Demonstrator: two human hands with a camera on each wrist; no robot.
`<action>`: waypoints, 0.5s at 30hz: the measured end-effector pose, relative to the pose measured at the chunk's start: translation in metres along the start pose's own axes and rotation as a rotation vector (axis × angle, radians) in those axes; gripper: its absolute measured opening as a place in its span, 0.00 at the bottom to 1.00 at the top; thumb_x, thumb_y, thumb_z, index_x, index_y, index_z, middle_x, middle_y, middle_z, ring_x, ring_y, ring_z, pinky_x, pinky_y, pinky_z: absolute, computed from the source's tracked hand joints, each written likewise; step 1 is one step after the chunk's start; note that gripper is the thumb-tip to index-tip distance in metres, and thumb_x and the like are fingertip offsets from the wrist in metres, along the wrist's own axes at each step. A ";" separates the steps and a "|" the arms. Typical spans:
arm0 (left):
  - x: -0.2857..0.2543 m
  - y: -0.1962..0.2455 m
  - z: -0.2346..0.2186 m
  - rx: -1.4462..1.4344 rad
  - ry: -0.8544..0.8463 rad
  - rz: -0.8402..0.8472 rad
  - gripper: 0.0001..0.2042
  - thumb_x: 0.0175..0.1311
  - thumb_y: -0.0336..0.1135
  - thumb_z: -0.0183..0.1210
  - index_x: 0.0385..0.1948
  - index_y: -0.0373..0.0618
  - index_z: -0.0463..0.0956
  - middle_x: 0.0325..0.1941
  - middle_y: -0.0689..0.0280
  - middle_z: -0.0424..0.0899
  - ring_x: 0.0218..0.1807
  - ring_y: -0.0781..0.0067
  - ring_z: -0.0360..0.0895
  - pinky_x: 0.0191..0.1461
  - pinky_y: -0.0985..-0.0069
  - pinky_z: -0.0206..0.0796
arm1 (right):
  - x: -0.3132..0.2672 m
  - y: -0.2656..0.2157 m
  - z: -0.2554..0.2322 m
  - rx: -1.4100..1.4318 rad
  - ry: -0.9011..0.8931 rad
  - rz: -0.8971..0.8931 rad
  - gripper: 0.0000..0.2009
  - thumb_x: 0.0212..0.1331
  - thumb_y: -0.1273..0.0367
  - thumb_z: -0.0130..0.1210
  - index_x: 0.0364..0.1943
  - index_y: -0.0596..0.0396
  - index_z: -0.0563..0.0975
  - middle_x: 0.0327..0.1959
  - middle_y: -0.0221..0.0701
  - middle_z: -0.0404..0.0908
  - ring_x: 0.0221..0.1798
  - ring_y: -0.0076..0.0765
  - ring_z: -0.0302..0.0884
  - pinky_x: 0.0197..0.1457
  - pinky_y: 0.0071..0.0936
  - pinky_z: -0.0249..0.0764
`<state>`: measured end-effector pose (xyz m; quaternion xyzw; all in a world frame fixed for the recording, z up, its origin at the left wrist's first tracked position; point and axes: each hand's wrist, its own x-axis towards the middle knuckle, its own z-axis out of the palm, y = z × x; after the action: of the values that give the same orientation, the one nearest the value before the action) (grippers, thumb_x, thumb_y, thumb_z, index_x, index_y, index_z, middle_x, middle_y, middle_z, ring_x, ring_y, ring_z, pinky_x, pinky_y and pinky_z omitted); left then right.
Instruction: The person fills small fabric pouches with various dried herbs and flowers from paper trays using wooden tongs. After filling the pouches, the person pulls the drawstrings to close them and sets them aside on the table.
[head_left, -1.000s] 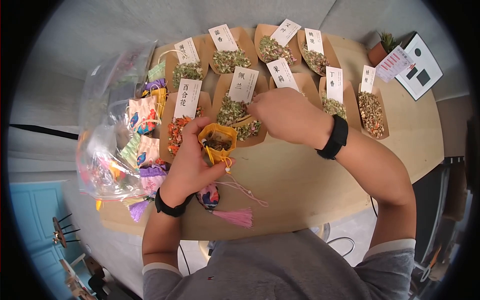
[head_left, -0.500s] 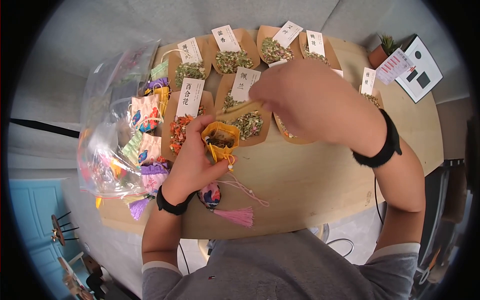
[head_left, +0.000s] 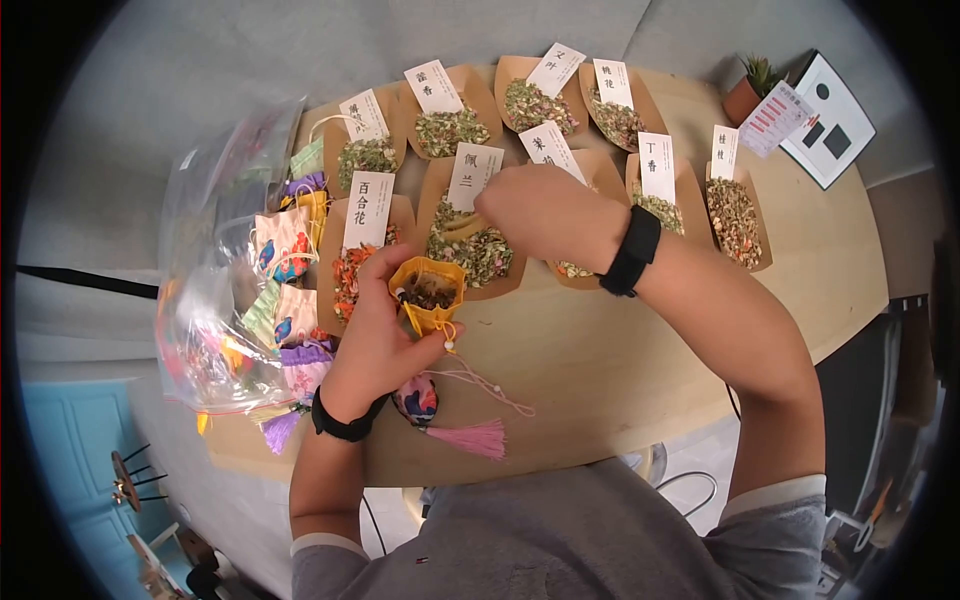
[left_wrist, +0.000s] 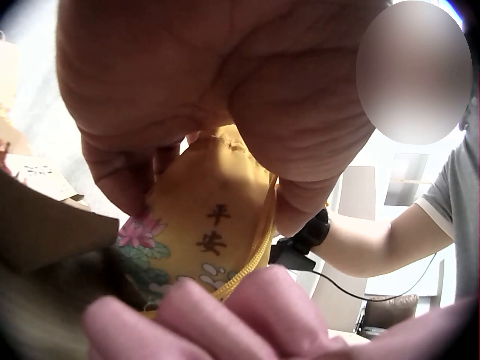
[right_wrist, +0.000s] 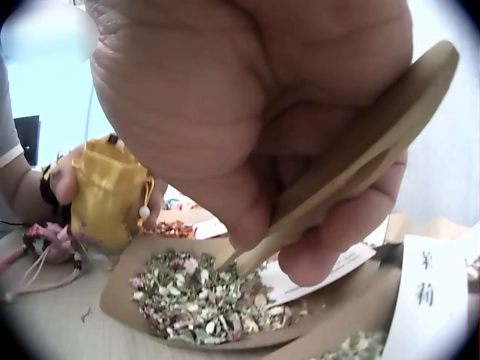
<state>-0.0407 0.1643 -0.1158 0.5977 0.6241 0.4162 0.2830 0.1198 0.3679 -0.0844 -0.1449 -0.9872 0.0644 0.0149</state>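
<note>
Head view: your left hand (head_left: 372,350) grips the yellow pouch (head_left: 430,319) just in front of the paper tray (head_left: 437,189) of dried herbs (head_left: 482,258). Left wrist: that hand clamps the pouch from both sides. Right wrist: your right hand (right_wrist: 247,97) pinches wooden tongs (right_wrist: 341,171), tips at the tray's herbs.

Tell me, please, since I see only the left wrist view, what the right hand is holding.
Observer: The right hand grips wooden tongs.
Operator: Thank you; where are they pointing?
Observer: Down at the dried herbs in a brown paper tray.
Operator: Could you also say whether the yellow pouch is open at the top?
Observer: Yes, the head view looks into its open mouth, with dark dried bits inside.
</note>
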 end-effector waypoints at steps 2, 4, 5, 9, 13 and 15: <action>0.000 -0.002 0.000 0.011 -0.001 0.007 0.42 0.54 0.29 0.72 0.67 0.35 0.50 0.60 0.54 0.67 0.63 0.65 0.71 0.66 0.69 0.67 | -0.006 -0.002 -0.015 0.015 -0.048 0.010 0.05 0.49 0.75 0.60 0.30 0.61 0.84 0.33 0.45 0.85 0.39 0.53 0.85 0.40 0.43 0.81; -0.001 -0.003 -0.001 0.018 0.004 0.012 0.42 0.54 0.29 0.72 0.67 0.35 0.50 0.60 0.54 0.67 0.63 0.65 0.71 0.66 0.69 0.67 | -0.014 0.002 -0.020 0.027 -0.101 0.015 0.05 0.49 0.75 0.60 0.30 0.61 0.84 0.34 0.45 0.85 0.38 0.53 0.85 0.41 0.43 0.81; 0.000 -0.002 -0.001 0.026 0.001 0.023 0.42 0.54 0.29 0.72 0.67 0.35 0.50 0.60 0.54 0.67 0.63 0.64 0.71 0.66 0.69 0.67 | -0.019 0.007 -0.018 0.026 -0.028 0.019 0.05 0.50 0.76 0.59 0.30 0.61 0.84 0.34 0.45 0.84 0.39 0.53 0.85 0.41 0.43 0.81; 0.000 -0.002 -0.002 0.106 0.001 0.079 0.42 0.54 0.29 0.72 0.67 0.35 0.50 0.61 0.54 0.66 0.63 0.64 0.71 0.66 0.69 0.67 | -0.025 0.004 -0.023 0.029 -0.129 0.108 0.05 0.50 0.76 0.58 0.30 0.62 0.84 0.34 0.47 0.84 0.41 0.54 0.84 0.42 0.44 0.81; 0.000 0.001 0.000 0.013 -0.009 0.008 0.42 0.54 0.29 0.72 0.67 0.35 0.50 0.61 0.53 0.66 0.63 0.64 0.70 0.66 0.69 0.67 | -0.025 -0.002 -0.013 0.137 -0.191 0.102 0.06 0.51 0.76 0.55 0.32 0.61 0.81 0.34 0.45 0.83 0.41 0.55 0.82 0.45 0.49 0.76; 0.000 0.001 -0.001 0.052 -0.017 0.015 0.42 0.54 0.29 0.71 0.67 0.35 0.50 0.61 0.54 0.66 0.63 0.65 0.70 0.66 0.69 0.67 | -0.026 -0.008 -0.010 0.183 -0.140 0.063 0.05 0.51 0.77 0.55 0.31 0.60 0.81 0.33 0.45 0.82 0.40 0.56 0.82 0.43 0.48 0.77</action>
<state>-0.0409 0.1644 -0.1145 0.6131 0.6275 0.3969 0.2698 0.1430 0.3542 -0.0742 -0.1690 -0.9708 0.1646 -0.0429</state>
